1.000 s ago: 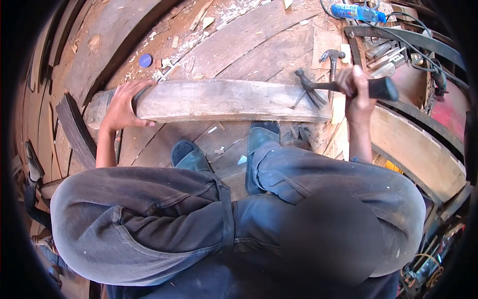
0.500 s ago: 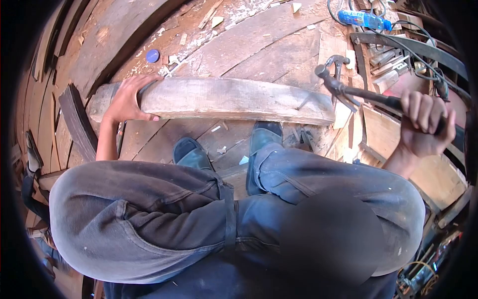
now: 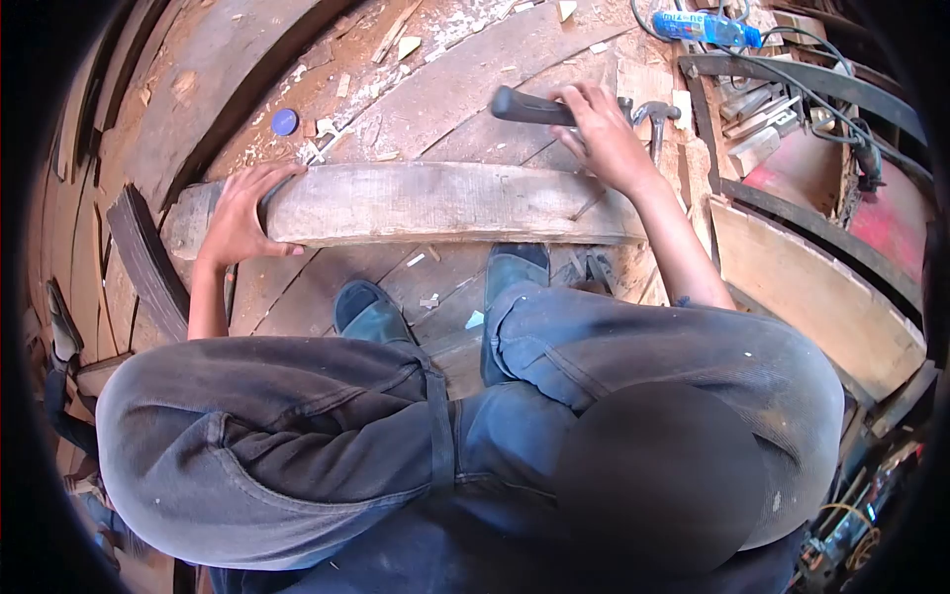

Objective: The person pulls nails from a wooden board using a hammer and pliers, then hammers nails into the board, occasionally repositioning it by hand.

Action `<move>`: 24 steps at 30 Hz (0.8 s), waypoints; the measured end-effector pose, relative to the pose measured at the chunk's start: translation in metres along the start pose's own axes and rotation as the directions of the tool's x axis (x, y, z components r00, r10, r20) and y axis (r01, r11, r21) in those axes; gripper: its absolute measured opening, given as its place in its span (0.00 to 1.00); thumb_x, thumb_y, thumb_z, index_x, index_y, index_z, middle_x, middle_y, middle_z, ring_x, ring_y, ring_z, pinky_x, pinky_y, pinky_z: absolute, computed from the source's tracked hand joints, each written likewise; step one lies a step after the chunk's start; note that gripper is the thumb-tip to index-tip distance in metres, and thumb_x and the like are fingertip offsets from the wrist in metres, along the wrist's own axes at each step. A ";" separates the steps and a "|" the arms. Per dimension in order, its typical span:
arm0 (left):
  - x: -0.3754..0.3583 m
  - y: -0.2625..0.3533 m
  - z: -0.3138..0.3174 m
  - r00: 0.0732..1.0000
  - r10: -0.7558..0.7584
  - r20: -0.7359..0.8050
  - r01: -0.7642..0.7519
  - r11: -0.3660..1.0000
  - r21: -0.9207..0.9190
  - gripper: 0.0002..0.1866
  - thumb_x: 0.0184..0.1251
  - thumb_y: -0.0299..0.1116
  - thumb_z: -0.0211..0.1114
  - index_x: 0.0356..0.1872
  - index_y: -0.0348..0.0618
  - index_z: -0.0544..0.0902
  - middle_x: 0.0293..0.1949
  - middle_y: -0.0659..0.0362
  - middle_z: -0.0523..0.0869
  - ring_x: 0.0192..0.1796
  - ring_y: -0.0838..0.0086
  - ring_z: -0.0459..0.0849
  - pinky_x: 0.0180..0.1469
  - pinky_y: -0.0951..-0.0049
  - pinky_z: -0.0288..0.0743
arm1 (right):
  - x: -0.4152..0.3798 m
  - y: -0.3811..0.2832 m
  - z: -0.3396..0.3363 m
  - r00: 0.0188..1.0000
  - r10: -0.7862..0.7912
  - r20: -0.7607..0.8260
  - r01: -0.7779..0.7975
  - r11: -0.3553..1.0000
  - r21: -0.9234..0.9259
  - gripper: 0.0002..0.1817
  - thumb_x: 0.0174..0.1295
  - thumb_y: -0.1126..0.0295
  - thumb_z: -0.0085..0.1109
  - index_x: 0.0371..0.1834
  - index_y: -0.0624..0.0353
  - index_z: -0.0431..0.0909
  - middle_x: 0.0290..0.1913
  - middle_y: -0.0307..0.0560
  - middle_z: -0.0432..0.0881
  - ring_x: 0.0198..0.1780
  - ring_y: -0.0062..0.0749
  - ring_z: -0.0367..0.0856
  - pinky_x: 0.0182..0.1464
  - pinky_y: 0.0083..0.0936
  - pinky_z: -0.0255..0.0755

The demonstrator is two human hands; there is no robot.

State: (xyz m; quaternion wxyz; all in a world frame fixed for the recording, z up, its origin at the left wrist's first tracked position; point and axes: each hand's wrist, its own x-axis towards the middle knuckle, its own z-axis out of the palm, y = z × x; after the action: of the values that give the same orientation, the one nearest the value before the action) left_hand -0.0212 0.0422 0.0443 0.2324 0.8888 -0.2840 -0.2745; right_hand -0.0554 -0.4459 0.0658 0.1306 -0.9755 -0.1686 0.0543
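Observation:
A thick, slightly curved wooden plank (image 3: 406, 203) lies across in front of my feet. My left hand (image 3: 242, 213) rests spread over its left part, thumb at the near edge. Beyond the plank's right part, my right hand (image 3: 599, 129) has its fingers around a hammer (image 3: 534, 107), whose dark handle end points left. Its head is mostly hidden at the hand's right side. A second claw hammer (image 3: 655, 114) lies just right of that hand. A thin nail-like rod (image 3: 591, 205) sticks up at a slant from the plank's right part.
A blue-labelled bottle (image 3: 708, 30) lies at the upper right near a black cable (image 3: 792, 74). A blue cap (image 3: 284, 122) and wood chips are scattered on the plank floor (image 3: 475, 84). Curved timbers stand along both sides; a dark wood piece (image 3: 148, 257) lies at left.
My right hand has swung left and away from me, beyond the plank, and the hammer now has its handle end pointing left. My left hand stays on the plank.

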 end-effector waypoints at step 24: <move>0.004 -0.007 0.002 1.000 -0.019 -0.011 0.018 0.997 -0.074 0.56 0.24 0.51 0.85 0.69 0.56 0.77 0.67 0.54 0.79 0.72 0.54 0.71 0.77 0.51 0.56 | -0.061 0.026 -0.028 0.899 0.188 0.395 -0.317 0.903 0.291 0.05 0.56 0.73 0.68 0.35 0.60 0.86 0.34 0.48 0.82 0.46 0.44 0.80 0.49 0.38 0.76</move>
State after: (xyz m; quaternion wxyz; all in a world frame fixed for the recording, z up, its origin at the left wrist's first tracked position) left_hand -0.0165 0.0445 0.0372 0.2642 0.8837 -0.2641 -0.2820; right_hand -0.1000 -0.4965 0.0892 0.2599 -0.9240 -0.0471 0.2766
